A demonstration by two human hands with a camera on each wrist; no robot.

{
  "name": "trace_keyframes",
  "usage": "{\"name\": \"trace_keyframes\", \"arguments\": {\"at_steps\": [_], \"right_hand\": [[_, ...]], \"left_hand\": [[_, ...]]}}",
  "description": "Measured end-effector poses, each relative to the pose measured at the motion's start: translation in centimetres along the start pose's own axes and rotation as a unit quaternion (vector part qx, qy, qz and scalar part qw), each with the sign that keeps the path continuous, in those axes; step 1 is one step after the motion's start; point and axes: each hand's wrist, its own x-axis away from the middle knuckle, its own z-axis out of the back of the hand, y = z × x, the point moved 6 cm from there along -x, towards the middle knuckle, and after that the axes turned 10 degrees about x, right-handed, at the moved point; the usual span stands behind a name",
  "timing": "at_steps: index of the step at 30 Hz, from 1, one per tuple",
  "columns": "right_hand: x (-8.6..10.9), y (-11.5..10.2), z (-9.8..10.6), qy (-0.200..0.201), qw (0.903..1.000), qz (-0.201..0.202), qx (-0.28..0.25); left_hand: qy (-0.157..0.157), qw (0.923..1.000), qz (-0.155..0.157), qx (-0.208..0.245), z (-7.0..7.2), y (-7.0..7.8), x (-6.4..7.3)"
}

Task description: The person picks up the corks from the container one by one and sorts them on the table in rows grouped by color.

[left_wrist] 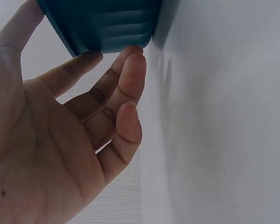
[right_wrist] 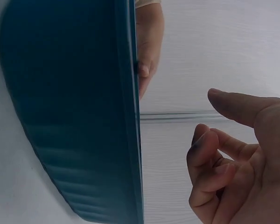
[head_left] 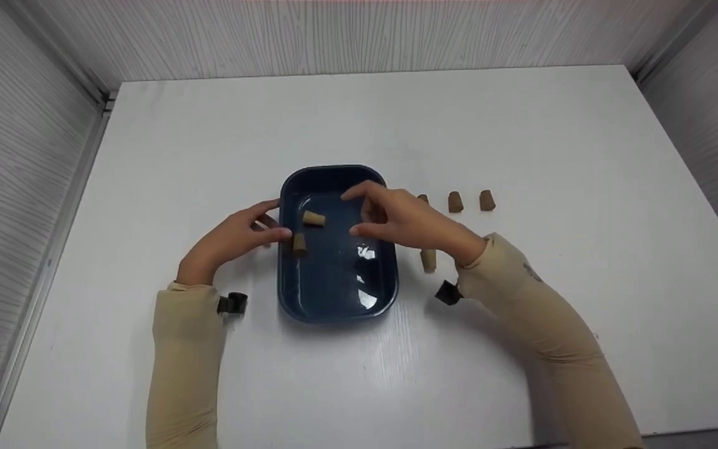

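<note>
A deep blue rectangular dish point(head_left: 334, 315) with rounded corners sits on the table. At its left side my left hand point(head_left: 234, 237) holds the rim, thumb at the edge and fingers against the outer wall point(left_wrist: 107, 28). Inside the dish, a light cork stopper point(head_left: 314, 218) lies on its side, and a darker cork stopper point(head_left: 299, 245) is close to the left thumb. Over the dish's right side hovers my right hand point(head_left: 396, 215), thumb and index finger spread apart with nothing between them. In the right wrist view its other fingers point(right_wrist: 207, 186) are loosely bent.
Right of the dish, two brown cork stoppers point(head_left: 455, 201) lie in a row, with another cork point(head_left: 422, 197) partly hidden by the right hand. A light cork point(head_left: 428, 260) shows below that hand. Pale wood-grain panels point(head_left: 334, 37) enclose the white table point(head_left: 552, 156).
</note>
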Motion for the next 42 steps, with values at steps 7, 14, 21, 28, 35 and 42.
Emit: {"name": "trace_keyframes", "arguments": {"at_steps": [7, 14, 21, 28, 35, 42], "right_hand": [[-2.1, 0.4, -2.5, -0.016, 0.9993, -0.01, -0.034], [-3.5, 0.3, -3.9, -0.038, 0.9983, -0.029, -0.035], [-4.6, 0.6, -5.8, -0.076, 0.9955, -0.056, -0.002], [-5.2, 0.5, -6.9, -0.1, 0.9929, -0.061, 0.023], [-5.6, 0.9, -7.8, -0.123, 0.9884, -0.07, 0.055], [-5.9, 0.8, -8.3, -0.151, 0.9801, -0.077, 0.103]], "left_hand": [[0.001, 1.0, 0.001, 0.004, 0.0, -0.1, 0.0], [-0.002, 1.0, -0.001, 0.002, 0.0, 0.0, 0.2], [-0.008, 0.9999, -0.004, 0.01, 0.0, 0.2, 0.4], [-0.008, 0.9999, 0.002, 0.011, -0.2, 0.2, 0.5], [-0.008, 0.9998, 0.001, 0.016, -0.3, 0.4, 0.7], [-0.006, 0.9998, 0.002, 0.018, -0.5, 0.4, 0.6]]}}
